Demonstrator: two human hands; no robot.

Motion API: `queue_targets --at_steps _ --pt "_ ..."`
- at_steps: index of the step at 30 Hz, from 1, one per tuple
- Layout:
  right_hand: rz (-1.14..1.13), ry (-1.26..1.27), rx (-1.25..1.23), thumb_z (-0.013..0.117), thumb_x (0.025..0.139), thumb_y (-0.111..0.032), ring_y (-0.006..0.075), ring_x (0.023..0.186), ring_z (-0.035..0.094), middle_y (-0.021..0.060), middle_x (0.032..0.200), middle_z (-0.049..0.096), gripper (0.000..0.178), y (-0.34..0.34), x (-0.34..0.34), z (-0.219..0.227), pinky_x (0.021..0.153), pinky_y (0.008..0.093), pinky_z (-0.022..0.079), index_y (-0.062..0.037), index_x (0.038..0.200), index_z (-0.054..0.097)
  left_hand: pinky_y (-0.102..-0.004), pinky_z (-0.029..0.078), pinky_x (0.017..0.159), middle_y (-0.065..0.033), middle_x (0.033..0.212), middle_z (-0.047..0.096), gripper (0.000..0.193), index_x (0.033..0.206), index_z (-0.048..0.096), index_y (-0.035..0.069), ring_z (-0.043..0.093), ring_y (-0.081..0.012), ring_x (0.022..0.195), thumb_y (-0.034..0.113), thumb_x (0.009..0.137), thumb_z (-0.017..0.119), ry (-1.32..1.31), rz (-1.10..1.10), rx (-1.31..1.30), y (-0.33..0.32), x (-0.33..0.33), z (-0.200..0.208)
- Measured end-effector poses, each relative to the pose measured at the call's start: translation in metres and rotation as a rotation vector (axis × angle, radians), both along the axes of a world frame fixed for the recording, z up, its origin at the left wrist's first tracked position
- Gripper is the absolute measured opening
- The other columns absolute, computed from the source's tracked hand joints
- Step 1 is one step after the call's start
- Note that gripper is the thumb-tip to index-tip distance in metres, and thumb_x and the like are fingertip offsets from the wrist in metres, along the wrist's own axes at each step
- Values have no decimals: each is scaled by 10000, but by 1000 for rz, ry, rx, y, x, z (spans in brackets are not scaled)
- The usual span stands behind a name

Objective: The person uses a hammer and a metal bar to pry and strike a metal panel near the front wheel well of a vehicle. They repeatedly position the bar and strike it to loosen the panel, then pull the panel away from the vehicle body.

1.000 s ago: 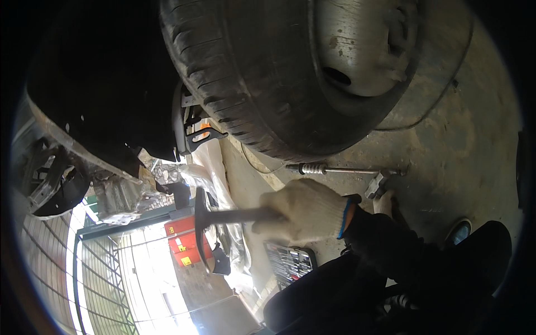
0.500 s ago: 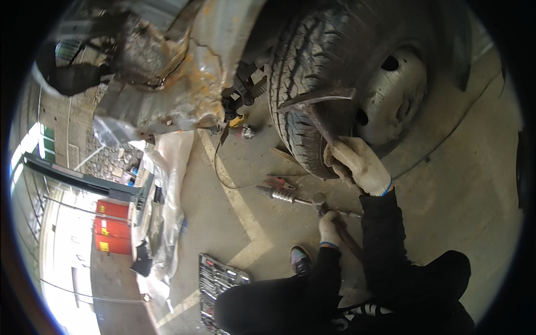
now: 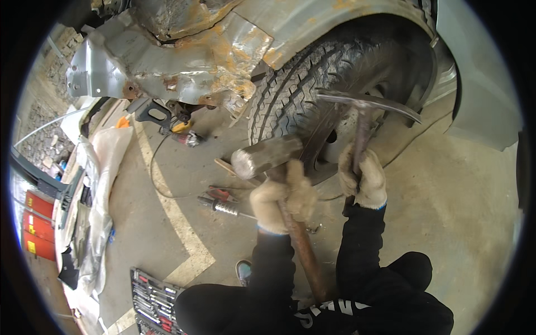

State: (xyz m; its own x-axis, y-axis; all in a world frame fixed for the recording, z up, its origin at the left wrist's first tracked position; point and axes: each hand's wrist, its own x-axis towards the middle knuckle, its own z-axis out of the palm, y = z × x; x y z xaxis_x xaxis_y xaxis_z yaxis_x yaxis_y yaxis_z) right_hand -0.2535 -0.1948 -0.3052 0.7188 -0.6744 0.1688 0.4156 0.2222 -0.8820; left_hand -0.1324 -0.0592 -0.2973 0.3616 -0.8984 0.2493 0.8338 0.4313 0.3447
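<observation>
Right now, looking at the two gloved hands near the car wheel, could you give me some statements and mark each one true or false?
1. The left hand holds a sledgehammer by its wooden handle. True.
2. The right hand is bare. False: it wears a light work glove.
3. The right hand holds a pick-like hammer against the tyre. True.
4. The open socket set lies on top of the tyre. False: it lies on the floor, lower left.
</observation>
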Motion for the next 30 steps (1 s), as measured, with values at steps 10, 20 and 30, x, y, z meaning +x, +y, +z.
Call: queue_targets --at_steps 10,20,30 --pt "-130 -429 -309 473 978 -545 76 306 274 -53 467 362 473 39 -57 59 291 242 233 -95 834 493 -334 268 339 -21 467 371 137 810 486 82 302 -181 329 181 726 529 277 -697 -487 -75 0 51" --pt "-306 -200 -468 443 966 -596 84 338 322 -50 485 388 548 95 -63 99 330 239 288 -66 827 458 -371 384 390 -73 510 405 97 758 493 54 411 -252 395 149 763 514 236 -256 -161 -68 31 52" --pt "-498 958 -852 514 870 -264 54 443 391 -22 553 442 288 129 -37 191 422 219 294 13 919 579 -329 416 381 -99 521 476 108 698 490 36 442 -224 383 100 785 498 200 -209 -8 -76 22 65"
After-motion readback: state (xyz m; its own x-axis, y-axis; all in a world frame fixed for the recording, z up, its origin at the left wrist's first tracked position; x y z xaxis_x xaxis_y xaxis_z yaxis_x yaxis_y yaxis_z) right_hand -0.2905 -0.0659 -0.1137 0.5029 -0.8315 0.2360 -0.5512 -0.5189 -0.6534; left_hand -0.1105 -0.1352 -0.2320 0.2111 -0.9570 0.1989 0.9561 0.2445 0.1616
